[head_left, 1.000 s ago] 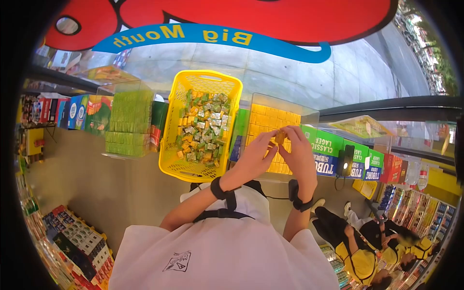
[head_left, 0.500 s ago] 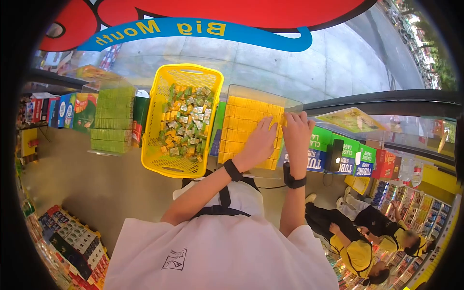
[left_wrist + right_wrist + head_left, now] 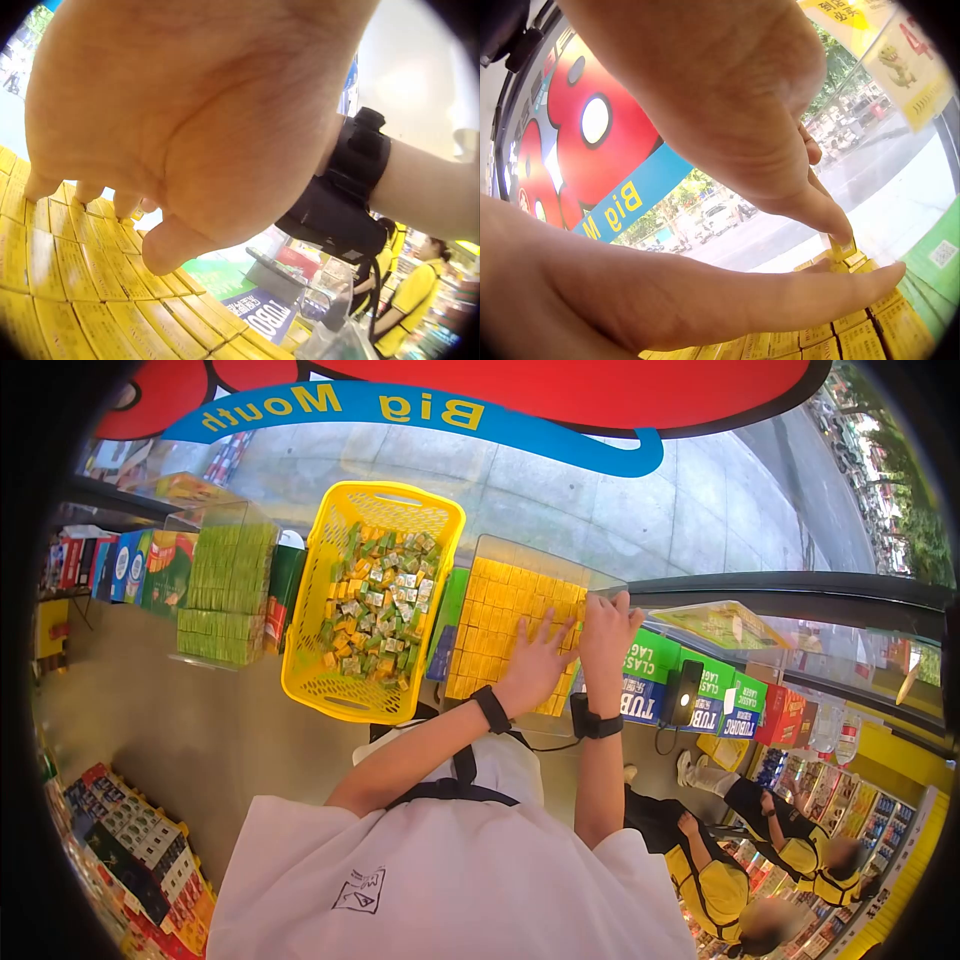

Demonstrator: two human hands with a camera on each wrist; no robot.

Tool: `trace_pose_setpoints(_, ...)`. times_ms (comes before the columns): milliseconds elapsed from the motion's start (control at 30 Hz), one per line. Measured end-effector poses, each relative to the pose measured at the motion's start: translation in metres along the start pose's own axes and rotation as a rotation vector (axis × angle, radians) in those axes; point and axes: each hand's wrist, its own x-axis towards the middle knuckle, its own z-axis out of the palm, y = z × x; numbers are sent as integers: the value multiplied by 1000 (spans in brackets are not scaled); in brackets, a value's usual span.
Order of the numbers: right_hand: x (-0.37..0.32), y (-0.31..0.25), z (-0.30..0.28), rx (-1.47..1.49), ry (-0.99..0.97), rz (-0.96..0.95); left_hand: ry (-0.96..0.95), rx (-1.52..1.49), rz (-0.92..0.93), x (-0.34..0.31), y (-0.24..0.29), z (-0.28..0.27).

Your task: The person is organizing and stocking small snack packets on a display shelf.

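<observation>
Rows of small yellow boxes (image 3: 490,620) lie packed side by side in a clear tray (image 3: 510,545). My left hand (image 3: 540,665) rests on top of them with its fingers spread, and in the left wrist view its fingertips (image 3: 88,191) meet the boxes. At the right edge of the rows, my right hand (image 3: 607,635) has its fingers bent down. The right wrist view shows a fingertip (image 3: 840,229) of that hand at one small yellow box (image 3: 845,249), pinched at the end of a row; part of the grip is hidden.
Left of the tray stands a yellow basket (image 3: 310,660) of loose green and yellow pieces. Beyond it is a stack of green packs (image 3: 225,585). Green and blue Tuborg cartons (image 3: 650,660) line the right, with a black phone-like device (image 3: 687,690). A window runs along the front; people (image 3: 720,870) stand at right.
The hands first held a small yellow box between them above the tray, then lowered to the right edge of the rows. The left hand has since spread flat on the boxes.
</observation>
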Motion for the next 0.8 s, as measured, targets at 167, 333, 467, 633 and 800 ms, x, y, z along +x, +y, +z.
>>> trace_pose_setpoints(167, 0, -2, -1, -5, 45, 24, 70, 84, 13, -2, 1, 10)
trace_pose_setpoints(333, -4, -7, 5, -28, -31, 61, -9, 123, 9, -2, 6, 5)
trace_pose_setpoints(467, -7, -3, 4, 15, -99, 42, -14, 94, 8, -2, 3, 4)
trace_pose_setpoints(633, -4, -3, 4, 27, -52, 1, -2, 98, 10, -4, 0, 3)
trace_pose_setpoints(800, -3, -2, 3, 9, -116, -9, -16, 114, 1, -6, 2, 8)
